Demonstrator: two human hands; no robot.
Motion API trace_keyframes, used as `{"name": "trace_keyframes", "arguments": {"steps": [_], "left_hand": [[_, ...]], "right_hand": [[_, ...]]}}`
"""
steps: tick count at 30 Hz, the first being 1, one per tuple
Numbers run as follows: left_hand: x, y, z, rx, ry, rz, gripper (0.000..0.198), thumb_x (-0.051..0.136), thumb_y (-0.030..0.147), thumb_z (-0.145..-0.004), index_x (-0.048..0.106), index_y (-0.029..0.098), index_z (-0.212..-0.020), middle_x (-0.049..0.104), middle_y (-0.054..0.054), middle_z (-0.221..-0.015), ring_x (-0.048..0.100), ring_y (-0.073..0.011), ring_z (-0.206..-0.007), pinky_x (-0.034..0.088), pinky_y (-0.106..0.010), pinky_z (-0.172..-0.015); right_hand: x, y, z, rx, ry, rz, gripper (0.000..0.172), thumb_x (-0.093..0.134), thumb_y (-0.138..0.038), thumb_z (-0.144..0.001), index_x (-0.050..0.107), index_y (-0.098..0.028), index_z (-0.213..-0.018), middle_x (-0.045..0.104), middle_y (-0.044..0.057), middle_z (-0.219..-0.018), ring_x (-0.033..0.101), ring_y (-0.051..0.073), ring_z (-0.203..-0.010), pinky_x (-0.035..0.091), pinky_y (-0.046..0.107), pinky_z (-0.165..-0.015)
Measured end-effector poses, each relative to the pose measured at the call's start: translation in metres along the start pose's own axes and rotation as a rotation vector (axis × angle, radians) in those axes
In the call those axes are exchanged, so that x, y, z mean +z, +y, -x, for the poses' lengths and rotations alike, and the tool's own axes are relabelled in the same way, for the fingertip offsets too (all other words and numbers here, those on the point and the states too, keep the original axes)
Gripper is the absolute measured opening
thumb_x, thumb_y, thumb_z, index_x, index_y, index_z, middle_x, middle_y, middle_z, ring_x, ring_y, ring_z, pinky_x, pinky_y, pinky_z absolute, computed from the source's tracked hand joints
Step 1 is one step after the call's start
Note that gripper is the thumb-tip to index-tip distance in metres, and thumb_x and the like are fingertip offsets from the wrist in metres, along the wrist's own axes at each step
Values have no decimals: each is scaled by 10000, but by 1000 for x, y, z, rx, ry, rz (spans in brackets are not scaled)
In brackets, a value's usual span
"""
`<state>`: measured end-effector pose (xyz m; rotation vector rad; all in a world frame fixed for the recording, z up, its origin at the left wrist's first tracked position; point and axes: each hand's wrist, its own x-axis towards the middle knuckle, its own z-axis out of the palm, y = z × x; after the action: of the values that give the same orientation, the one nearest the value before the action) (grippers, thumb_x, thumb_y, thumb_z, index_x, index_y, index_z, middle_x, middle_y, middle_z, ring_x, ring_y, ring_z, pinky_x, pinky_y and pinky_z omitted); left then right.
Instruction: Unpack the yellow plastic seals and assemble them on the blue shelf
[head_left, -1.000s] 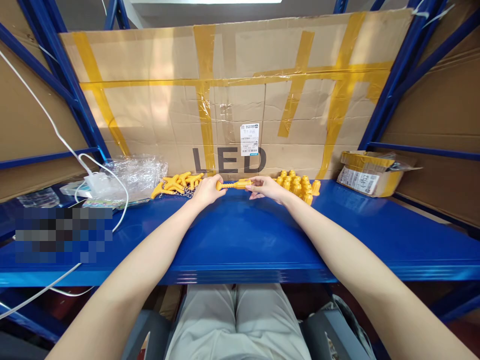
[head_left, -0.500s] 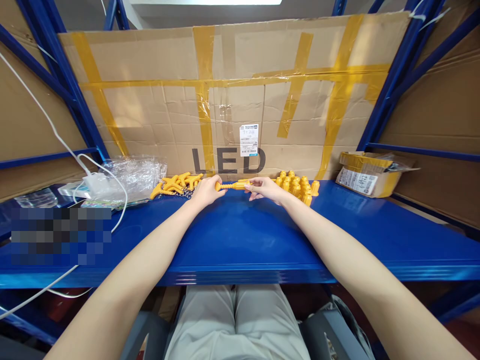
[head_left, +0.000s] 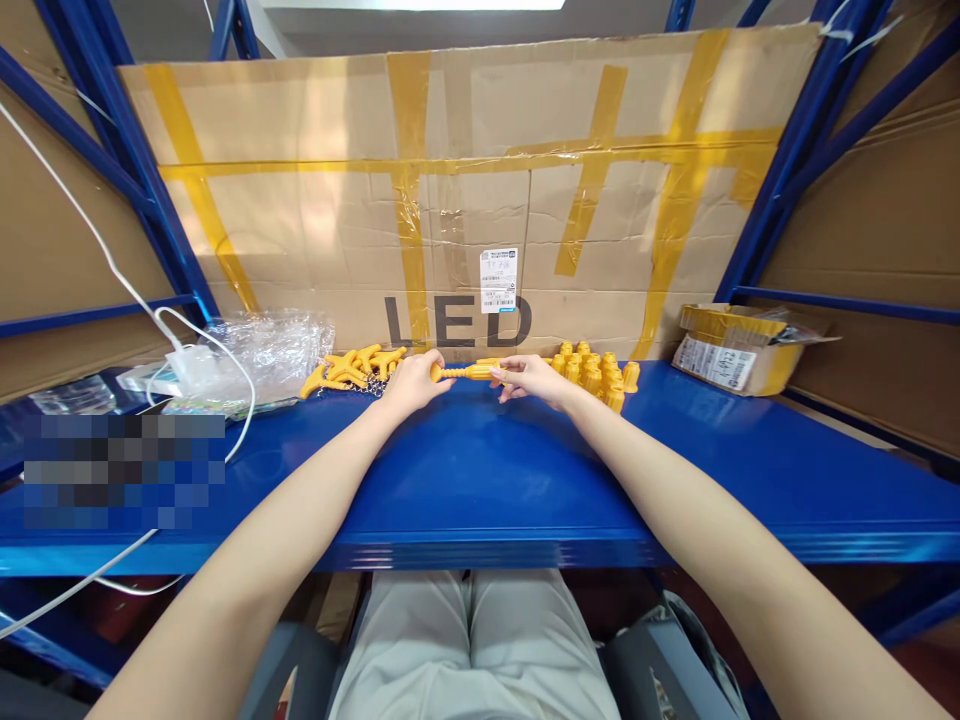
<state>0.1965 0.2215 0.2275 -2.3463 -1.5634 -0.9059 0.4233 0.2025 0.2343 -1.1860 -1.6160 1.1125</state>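
Observation:
My left hand [head_left: 412, 384] is closed on the left end of a yellow threaded plastic rod [head_left: 453, 373], whose rounded end shows at the fingertips. With thumb and fingers, my right hand [head_left: 531, 379] pinches a yellow ribbed plastic sleeve [head_left: 481, 371] at the rod's right end. The two pieces lie in one line, level above the blue shelf; whether the rod is inside the sleeve I cannot tell. Beside my left hand lies a pile of yellow branched plastic handles [head_left: 346, 368] with small metal chains [head_left: 375, 386]. Several yellow ribbed pieces [head_left: 591, 374] stand grouped behind my right wrist.
The blue shelf [head_left: 480, 480] has a tall cardboard panel [head_left: 337, 230] behind it. Clear plastic wrap [head_left: 277, 345], a white plug [head_left: 196, 370] and its cable [head_left: 250, 400] are on the left, beside a blurred-out dark object [head_left: 124, 470]. An opened carton [head_left: 739, 350] sits right.
Almost nothing differs. Both hands keep their places and their hold on the yellow pieces.

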Motion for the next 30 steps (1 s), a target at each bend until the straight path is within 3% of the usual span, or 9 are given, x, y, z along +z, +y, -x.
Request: {"name": "trace_keyframes", "arguments": {"steps": [9,19,25,30], "left_hand": [[-1,1,1,3,12,-22,256,657,420,-753,625,219,-907,685,-43,-830,621,-225,-787,418,-284,-668],[-1,3,1,6,12,-20,269,649,432,-755,619,218,-915,687,-37,-835,616,-221,-779,420,-288,-679],[-1,3,1,18,8,-18,246,649,407,-754,616,226,-918,690,-37,-858,623,-228,-805,432,-297,-705],[-1,4,1,18,1,-19,252,648,409,-760,614,222,-924,691,-44,-866,627,-237,-817,436,-302,-710]], "right_hand": [[1,-6,5,4,-15,-28,154,651,-264,-885,650,-117,-930,694,31,-744,609,58,-474,504,149,-506],[0,-9,4,125,-40,-178,233,693,-308,-849,638,-89,-905,654,22,-627,605,97,-481,604,264,-612],[-1,-7,-1,222,-79,-261,259,650,-340,-878,592,-93,-924,653,34,-609,607,110,-469,610,286,-604],[-1,-4,-3,219,-85,-264,257,633,-345,-890,589,-95,-927,652,32,-610,601,107,-463,611,285,-607]]}}
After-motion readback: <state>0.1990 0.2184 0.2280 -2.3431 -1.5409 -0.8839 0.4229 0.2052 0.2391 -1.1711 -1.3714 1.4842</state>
